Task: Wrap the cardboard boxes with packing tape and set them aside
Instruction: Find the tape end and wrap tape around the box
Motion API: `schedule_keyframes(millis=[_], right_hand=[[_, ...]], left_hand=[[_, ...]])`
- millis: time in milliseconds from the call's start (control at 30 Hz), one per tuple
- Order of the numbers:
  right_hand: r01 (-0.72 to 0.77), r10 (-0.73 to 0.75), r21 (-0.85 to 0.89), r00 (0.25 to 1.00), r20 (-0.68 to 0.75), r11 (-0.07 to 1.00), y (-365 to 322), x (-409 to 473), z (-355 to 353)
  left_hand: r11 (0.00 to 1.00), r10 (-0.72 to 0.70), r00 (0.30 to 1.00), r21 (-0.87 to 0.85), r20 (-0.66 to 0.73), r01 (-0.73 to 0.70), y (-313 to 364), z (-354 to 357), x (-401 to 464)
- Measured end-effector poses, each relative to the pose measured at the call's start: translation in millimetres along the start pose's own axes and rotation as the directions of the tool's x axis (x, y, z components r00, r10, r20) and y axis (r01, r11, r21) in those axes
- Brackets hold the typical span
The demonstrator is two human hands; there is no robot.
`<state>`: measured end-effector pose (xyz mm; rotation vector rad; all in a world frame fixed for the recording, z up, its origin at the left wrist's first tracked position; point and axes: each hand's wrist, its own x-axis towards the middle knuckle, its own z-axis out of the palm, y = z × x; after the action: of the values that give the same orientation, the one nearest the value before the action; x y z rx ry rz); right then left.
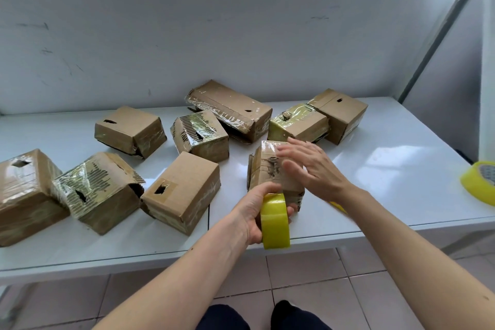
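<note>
Yellow packing-tape roll gripped in left hand, touching small brown cardboard box.
Box stands just beyond both hands, long axis upright; right hand (fingers straight) presses its top.

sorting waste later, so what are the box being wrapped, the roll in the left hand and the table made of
Box being wrapped: brown corrugated cardboard, torn, under glossy clear film. Roll in the left hand: shiny yellowish plastic tape. Table: smooth glossy white top, reflecting light; probably laminate or painted metal.
</note>
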<state>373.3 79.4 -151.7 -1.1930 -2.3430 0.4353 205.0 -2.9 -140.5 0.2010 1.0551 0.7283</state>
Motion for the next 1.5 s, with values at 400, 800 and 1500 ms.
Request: schedule_keyframes(millis=[400,800,1500], right_hand=[[-0.017,0.049,0.124,0.965,-0.259,0.992,7,-20,42],[-0.098,0.107,0.098,0.991,-0.085,0.990,-3,-14,25],[-0.168,0.173,-0.044,0.967,0.188,0.985,-5,-2,20]], left_hand=[[0.983,0.175,0.983,0.037,0.059,-0.177,-17,-7,-20],[0.940,0.308,0.951,0.151,-0.001,-0.305,-29,1,-15],[0.894,0.228,0.972,0.408,-0.051,-0.188,7,-24,-11]])
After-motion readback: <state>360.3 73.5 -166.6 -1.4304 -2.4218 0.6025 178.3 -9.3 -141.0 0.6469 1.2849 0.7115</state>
